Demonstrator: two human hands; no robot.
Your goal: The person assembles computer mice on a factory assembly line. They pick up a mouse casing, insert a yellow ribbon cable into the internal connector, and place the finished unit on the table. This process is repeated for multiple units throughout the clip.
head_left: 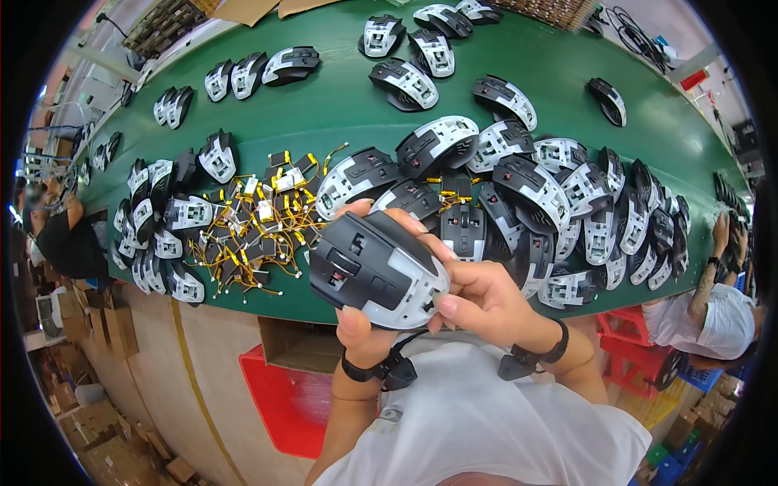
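Fingertip work at the pale end of a mouse shell (377, 285) seems to be the step in hand. The shell is held just right of the pile of wired packs (258, 245), over the near part of the green surface (284, 117). The next move probably calls for a steady left hold and small right-side adjustments. The left hand (366, 342) cradles the shell — thumb at its near side, fingers round its far side. The right hand (490, 306), angled inward, has its grip pinched on the pale end — whether a small part lies beneath the thumb is hard to tell.
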